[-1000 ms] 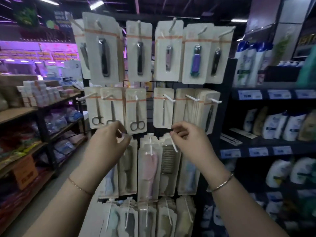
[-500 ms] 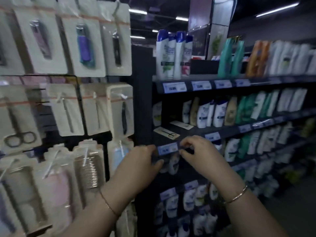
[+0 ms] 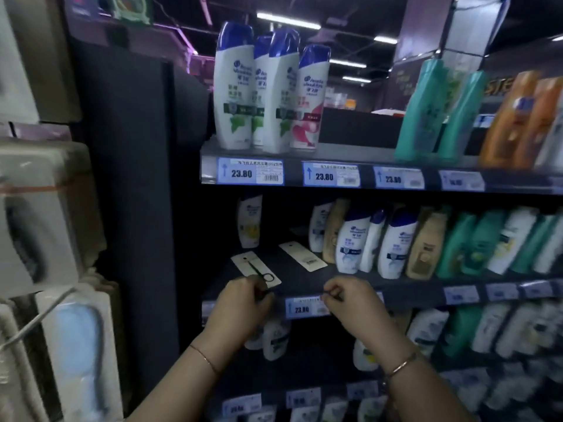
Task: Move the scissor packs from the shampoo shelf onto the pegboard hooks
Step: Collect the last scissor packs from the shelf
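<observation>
Two scissor packs lie flat on the middle shampoo shelf [image 3: 304, 284]: near pack [image 3: 255, 267] face up, far pack [image 3: 302, 256] face down (barcode showing). Left hand [image 3: 240, 309] at near pack's front edge, grip unclear. Right hand [image 3: 350, 303] loosely curled at the shelf lip, holding nothing visible.

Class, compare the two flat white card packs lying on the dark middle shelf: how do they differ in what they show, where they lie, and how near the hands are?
The nearer white card pack lies face up, showing small dark scissors; the farther white card pack shows only a plain side with a barcode. The nearer overhangs the dark shelf edge at the left hand; the farther lies deeper, beside the shampoo bottles, untouched. Both lie flat, angled alike, each with a hang hole.
</observation>
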The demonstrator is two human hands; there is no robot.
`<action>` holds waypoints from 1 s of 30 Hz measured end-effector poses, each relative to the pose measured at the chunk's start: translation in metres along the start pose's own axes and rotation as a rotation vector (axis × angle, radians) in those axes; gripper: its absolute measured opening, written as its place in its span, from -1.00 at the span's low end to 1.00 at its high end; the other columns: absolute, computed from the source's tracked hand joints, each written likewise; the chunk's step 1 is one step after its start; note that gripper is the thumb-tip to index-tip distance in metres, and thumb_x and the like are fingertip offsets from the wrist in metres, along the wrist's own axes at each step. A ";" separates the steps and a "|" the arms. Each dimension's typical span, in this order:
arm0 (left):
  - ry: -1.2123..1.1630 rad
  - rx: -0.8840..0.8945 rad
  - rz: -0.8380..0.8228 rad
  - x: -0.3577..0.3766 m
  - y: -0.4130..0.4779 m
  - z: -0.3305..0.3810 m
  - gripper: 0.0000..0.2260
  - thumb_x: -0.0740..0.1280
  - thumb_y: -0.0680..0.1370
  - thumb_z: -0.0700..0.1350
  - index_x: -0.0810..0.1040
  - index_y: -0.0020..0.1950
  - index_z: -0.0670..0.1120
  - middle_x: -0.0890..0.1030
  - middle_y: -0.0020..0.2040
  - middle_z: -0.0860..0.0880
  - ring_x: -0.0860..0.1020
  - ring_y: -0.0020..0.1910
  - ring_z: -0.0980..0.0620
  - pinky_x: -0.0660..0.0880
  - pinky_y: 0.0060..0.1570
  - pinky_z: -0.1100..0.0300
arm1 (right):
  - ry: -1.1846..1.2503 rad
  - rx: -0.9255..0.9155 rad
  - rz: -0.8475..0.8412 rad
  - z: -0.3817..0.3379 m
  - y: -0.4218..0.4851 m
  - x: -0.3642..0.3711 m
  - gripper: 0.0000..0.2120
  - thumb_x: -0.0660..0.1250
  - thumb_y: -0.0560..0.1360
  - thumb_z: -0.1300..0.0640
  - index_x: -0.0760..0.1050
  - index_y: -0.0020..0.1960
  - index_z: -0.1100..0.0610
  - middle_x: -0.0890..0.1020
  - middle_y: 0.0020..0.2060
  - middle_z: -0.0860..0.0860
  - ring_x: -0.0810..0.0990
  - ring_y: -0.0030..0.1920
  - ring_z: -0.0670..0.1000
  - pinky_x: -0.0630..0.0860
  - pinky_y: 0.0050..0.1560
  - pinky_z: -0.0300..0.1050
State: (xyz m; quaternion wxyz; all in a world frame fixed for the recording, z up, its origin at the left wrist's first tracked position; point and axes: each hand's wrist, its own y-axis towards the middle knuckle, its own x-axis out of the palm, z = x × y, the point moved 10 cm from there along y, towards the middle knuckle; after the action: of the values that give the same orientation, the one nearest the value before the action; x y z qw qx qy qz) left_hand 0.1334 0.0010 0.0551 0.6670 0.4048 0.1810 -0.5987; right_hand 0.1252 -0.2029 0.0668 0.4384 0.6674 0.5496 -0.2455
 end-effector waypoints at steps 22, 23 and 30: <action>0.291 -0.377 0.090 0.029 0.060 -0.048 -0.39 0.38 0.29 0.37 0.50 0.16 -0.02 0.53 0.16 -0.11 0.47 0.19 -0.15 0.42 0.12 -0.03 | 0.062 -0.048 -0.021 0.032 0.106 0.054 -0.50 0.42 0.43 -0.07 0.50 0.26 0.20 0.60 0.16 0.13 0.55 0.14 0.11 0.46 0.08 -0.08; 0.292 -0.380 0.086 0.030 0.060 -0.049 -0.37 0.39 0.29 0.37 0.50 0.17 -0.02 0.53 0.17 -0.10 0.47 0.19 -0.15 0.41 0.12 -0.02 | 0.058 -0.045 -0.021 0.033 0.107 0.055 -0.51 0.42 0.43 -0.07 0.51 0.26 0.19 0.61 0.15 0.12 0.56 0.14 0.11 0.47 0.07 -0.08; 0.179 -0.356 0.025 0.037 0.066 -0.056 -0.28 0.45 0.25 0.32 0.44 0.32 0.04 0.56 0.23 -0.03 0.50 0.23 -0.09 0.42 0.16 -0.02 | 0.077 -0.056 0.024 0.038 0.109 0.057 -0.58 0.37 0.47 0.01 0.51 0.28 0.15 0.64 0.15 0.11 0.60 0.09 0.11 0.51 0.02 -0.10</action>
State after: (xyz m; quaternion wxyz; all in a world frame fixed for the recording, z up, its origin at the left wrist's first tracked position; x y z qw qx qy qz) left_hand 0.2177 0.0161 0.0156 0.7167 0.3344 0.3374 -0.5106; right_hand 0.2505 -0.2068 0.0368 0.4382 0.6705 0.5647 -0.1989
